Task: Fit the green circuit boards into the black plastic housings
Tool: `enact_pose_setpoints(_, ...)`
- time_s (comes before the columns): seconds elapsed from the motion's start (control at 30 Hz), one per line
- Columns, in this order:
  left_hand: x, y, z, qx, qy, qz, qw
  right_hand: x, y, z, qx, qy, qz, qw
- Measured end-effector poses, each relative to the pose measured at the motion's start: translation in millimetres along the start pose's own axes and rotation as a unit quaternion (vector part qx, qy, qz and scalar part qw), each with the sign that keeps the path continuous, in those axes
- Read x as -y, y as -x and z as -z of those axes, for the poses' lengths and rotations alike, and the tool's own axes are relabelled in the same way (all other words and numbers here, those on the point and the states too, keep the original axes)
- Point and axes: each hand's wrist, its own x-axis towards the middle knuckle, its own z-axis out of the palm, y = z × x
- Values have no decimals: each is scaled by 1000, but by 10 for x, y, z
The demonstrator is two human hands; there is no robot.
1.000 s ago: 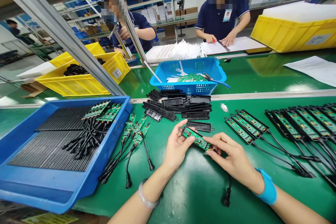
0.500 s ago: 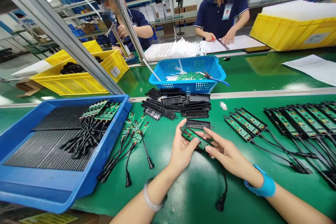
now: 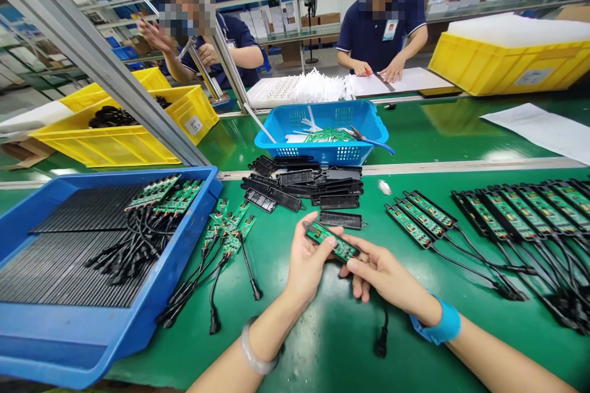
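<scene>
Between my two hands is a green circuit board (image 3: 340,248) lying in a black plastic case, tilted down to the right. My left hand (image 3: 310,263) grips its left end, thumb pressed on the board. At the right end, my right hand (image 3: 378,271) pinches the case with thumb and fingers. A black cable with a plug (image 3: 380,341) hangs below from the right end. Just beyond my hands lie an empty black case half (image 3: 342,220) and a pile of such halves (image 3: 299,181). Loose boards with cables (image 3: 230,230) lie to the left.
A blue tray (image 3: 184,276) with boards and cables stands left. Cased boards (image 3: 421,218) lie in rows right, near a longer row (image 3: 530,209). A blue basket (image 3: 322,150) holds strips and cutters. Two co-workers (image 3: 380,37) work across the bench; yellow bins (image 3: 502,67) stand there.
The view has shifted slightly. My right hand's fingers have moved lower under the case's right end. Across the bench, the left co-worker has raised a hand.
</scene>
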Motion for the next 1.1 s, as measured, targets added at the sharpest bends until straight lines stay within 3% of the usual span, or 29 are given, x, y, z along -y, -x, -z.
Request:
enact_pose_setpoints(0.13,-68,-17,44,-26,-3,-52,998,10,5,69,-45,85,11,995)
enact_pose_setpoints(0.27,-45,-2,42,-12,-34,-71,997,23,17,112,-114,171,87,975)
enact_pose_setpoints(0.4,8,4,31,-2,-58,-86,995,42,42,109,-138,243,147,949)
enact_pose_setpoints(0.6,-6,18,35,21,-51,-78,995,22,71,128,-111,294,190,930)
enact_pose_setpoints(0.93,-10,64,23,21,-46,-90,995,2,75,119,-55,286,161,943)
enact_pose_setpoints(1.1,-56,87,23,30,-98,-117,988,41,78,131,-70,323,169,929)
